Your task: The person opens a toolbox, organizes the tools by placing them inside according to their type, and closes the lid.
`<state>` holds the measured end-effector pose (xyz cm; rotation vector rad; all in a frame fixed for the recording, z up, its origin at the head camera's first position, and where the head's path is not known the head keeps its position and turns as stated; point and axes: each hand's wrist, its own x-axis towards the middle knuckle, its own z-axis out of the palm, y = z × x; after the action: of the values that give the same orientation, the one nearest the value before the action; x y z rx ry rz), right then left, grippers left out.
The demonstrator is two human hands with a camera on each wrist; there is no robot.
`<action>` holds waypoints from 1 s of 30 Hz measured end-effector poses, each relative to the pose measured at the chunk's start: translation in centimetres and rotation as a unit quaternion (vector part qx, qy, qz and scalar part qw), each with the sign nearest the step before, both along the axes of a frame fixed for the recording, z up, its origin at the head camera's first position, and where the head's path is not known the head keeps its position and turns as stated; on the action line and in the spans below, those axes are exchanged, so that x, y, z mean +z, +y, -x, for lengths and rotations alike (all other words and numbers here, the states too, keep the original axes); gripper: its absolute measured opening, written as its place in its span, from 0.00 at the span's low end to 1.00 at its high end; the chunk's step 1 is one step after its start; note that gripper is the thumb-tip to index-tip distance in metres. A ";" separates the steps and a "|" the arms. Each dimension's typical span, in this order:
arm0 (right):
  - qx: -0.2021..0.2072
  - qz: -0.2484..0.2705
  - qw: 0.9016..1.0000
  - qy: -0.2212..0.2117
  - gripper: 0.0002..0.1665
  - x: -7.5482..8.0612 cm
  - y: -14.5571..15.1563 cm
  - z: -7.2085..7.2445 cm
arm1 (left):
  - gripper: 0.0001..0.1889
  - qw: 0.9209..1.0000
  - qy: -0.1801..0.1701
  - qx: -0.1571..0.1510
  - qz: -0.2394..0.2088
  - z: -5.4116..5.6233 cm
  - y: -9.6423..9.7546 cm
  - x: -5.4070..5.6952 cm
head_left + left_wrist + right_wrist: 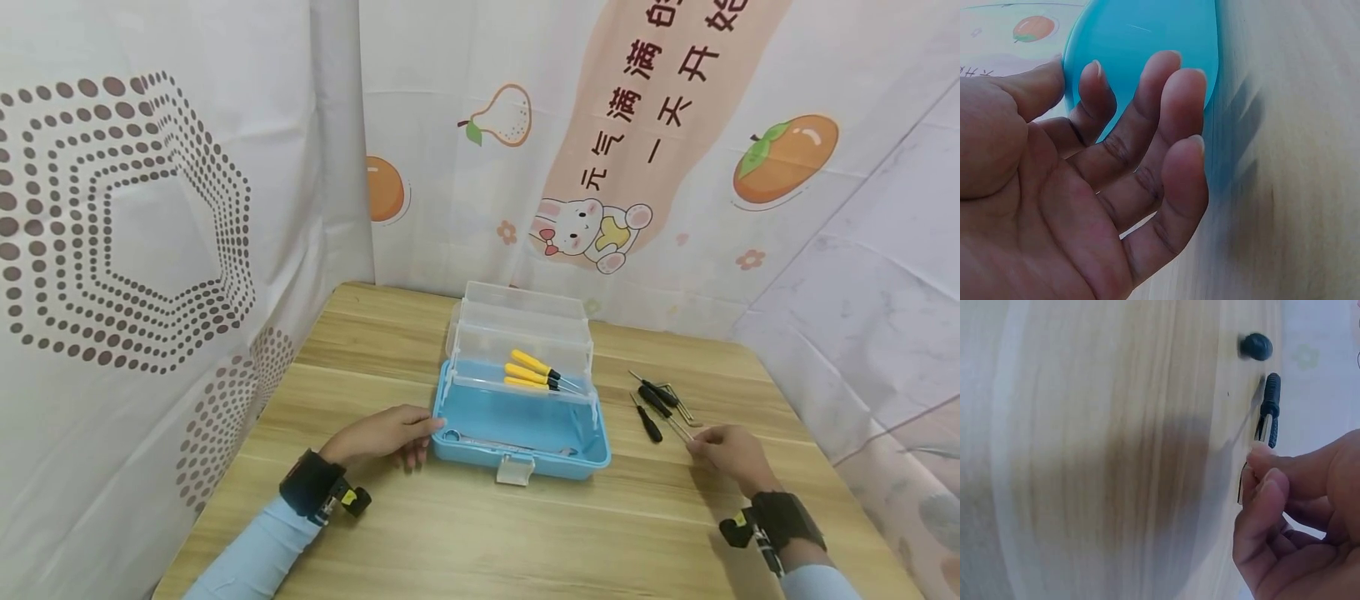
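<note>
A light-blue plastic toolbox [517, 467] stands with its clear lid and tray raised. My left hand [390, 433] grips its left end, thumb at the rim and bent fingers [1182, 106] beside the outer wall. Inside, a wrench [495, 444] lies along the front. Several yellow-handled screwdrivers [528, 373] rest in the clear tray [480, 375]. To the right of the box, my right hand [731, 454] pinches the metal shaft of a black-handled screwdriver [655, 400] between thumb and fingers; its handle [1271, 394] points away from the hand.
Two other black-handled screwdrivers, one nearer the box [649, 427] and one farther back [660, 392], lie on the wooden table [525, 542]. Beside them are brass-coloured hex keys [684, 408]. Printed curtains [450, 208] hang behind the table and along both sides.
</note>
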<state>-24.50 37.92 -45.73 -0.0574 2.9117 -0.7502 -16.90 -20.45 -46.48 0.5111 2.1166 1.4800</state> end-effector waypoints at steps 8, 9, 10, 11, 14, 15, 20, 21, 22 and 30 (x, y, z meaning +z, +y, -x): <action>-0.020 0.001 1.000 -0.001 0.16 0.3 0.0 0.0 | 0.27 1.000 -0.005 0.000 -0.007 0.0 -0.1 -0.2; -0.023 0.004 1.000 -0.002 0.16 0.4 0.0 0.0 | 0.27 1.000 -0.005 -0.001 -0.008 0.0 -0.1 -0.2; -0.027 0.006 1.000 -0.004 0.16 0.4 -0.1 0.0 | 0.27 1.000 -0.005 -0.002 -0.008 0.0 0.0 -0.2; -0.029 0.008 1.000 -0.004 0.17 0.5 -0.1 -0.1 | 0.27 1.000 -0.003 -0.002 -0.008 0.0 0.0 -0.2; -0.034 0.015 0.999 -0.002 0.17 0.6 -0.4 -0.2 | 0.27 1.000 -0.001 -0.002 -0.008 0.0 0.0 -0.1; -0.034 0.016 0.999 -0.001 0.18 0.7 -0.5 -0.2 | 0.27 1.000 0.000 -0.002 -0.007 0.0 0.0 -0.1; -0.036 0.029 0.999 -0.002 0.21 0.8 -0.8 -0.3 | 0.26 1.000 0.002 0.000 -0.003 0.0 0.0 -0.1; -0.036 0.032 0.999 -0.002 0.21 0.8 -0.9 -0.3 | 0.27 1.000 0.001 0.000 -0.004 0.0 0.0 -0.2; -0.037 0.035 0.999 -0.001 0.22 0.8 -0.9 -0.4 | 0.27 1.000 0.001 0.000 -0.004 0.0 0.0 -0.2; -0.043 0.051 0.998 0.001 0.22 0.9 -1.5 -0.6 | 0.27 1.000 -0.001 0.001 -0.006 -0.1 0.0 -0.2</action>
<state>-23.93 36.38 -44.82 0.0561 2.8918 -0.9114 -16.84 -20.44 -46.67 0.5123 2.1073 1.4945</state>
